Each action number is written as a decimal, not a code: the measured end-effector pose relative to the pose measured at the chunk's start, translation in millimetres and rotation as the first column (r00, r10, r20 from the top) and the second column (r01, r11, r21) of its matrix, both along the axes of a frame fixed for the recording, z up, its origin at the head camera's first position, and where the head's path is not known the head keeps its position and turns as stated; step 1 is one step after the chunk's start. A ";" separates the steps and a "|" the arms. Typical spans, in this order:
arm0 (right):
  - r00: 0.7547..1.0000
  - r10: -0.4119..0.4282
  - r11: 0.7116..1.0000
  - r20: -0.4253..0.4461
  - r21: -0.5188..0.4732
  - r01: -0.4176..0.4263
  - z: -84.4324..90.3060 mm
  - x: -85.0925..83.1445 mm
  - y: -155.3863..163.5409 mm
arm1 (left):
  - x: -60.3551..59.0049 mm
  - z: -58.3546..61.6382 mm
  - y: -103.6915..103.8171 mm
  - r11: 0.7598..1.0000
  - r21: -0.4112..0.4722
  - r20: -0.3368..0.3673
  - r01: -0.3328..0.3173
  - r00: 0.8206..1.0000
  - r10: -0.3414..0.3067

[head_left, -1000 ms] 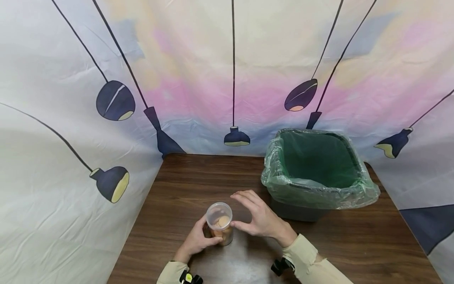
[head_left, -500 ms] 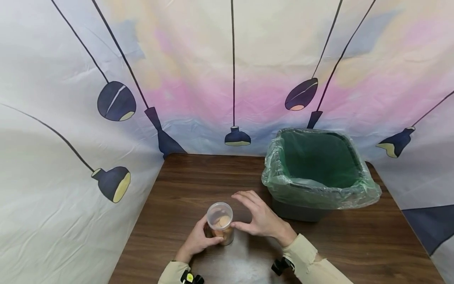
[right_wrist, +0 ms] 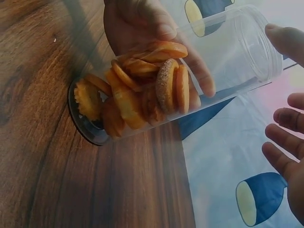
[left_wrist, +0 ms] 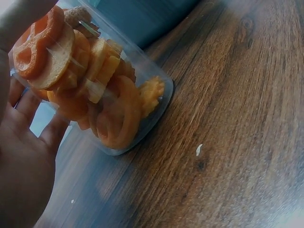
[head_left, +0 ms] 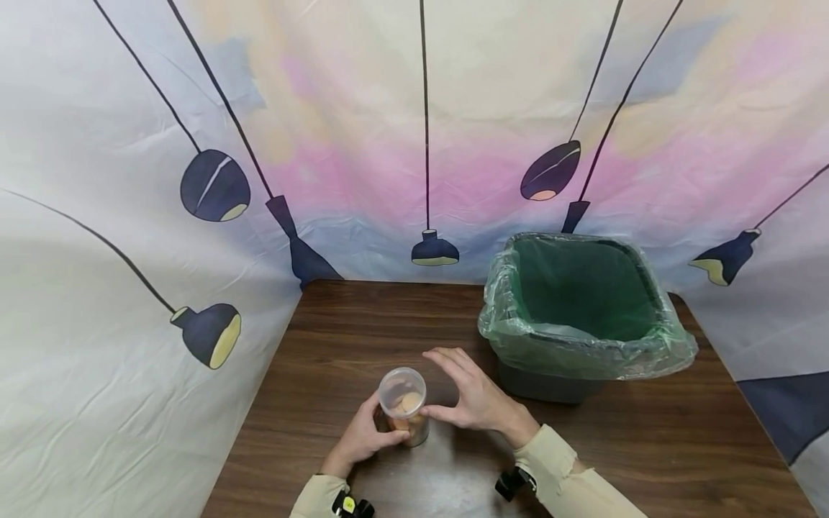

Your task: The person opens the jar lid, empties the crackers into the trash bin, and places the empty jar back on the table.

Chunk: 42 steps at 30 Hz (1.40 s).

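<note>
A clear plastic jar (head_left: 417,430) stands upright on the table, its round mouth uncovered. Ring-shaped, round and ridged-edge cookies (right_wrist: 137,95) fill roughly its lower half. My left hand (head_left: 360,437) grips the jar from the left, with the thumb across its near side and the fingers behind. To the right, my right hand (head_left: 478,400) is held with fingers spread and relaxed, thumb tip right at the jar's rim (right_wrist: 266,42). Nothing shows between the right fingers. The left wrist view shows the jar's lower part with cookies against the wall and the left palm beside it.
A dark grey bin (head_left: 550,386) lined with a green translucent bag (head_left: 583,361) stands at the back right of the brown wooden table (head_left: 363,316). Behind hangs a cloth backdrop (head_left: 363,144) printed with lamps. Small white crumbs (left_wrist: 199,149) lie on the tabletop.
</note>
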State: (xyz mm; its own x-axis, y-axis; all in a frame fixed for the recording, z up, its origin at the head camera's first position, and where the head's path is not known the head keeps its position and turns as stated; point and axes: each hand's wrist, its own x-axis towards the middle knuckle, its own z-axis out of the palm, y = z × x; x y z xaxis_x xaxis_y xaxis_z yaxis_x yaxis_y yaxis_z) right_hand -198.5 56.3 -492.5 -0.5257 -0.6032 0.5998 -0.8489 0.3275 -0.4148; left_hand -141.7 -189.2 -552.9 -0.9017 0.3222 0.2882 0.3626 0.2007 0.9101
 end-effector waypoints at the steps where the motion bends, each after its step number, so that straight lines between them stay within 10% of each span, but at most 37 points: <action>1: 1.000 0.001 1.000 0.001 0.001 -0.001 -0.4 0.0 0.0 | 0.0 -0.5 0.0 1.000 0.001 0.001 0.001 1.000 -0.001; 42: 0.997 0.038 0.999 0.064 0.021 -0.040 -9.8 0.9 -5.7 | -0.8 -5.5 -1.1 0.998 0.049 0.047 0.036 0.998 -0.038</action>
State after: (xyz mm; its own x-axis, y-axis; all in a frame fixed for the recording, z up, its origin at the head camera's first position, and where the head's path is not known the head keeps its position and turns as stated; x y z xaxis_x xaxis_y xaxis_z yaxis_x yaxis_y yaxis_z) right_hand -197.6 50.6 -502.3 -0.5380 -0.6371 0.5519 -0.8335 0.3044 -0.4612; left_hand -142.5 -190.3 -558.4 -0.9027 0.3422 0.2609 0.3246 0.1434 0.9349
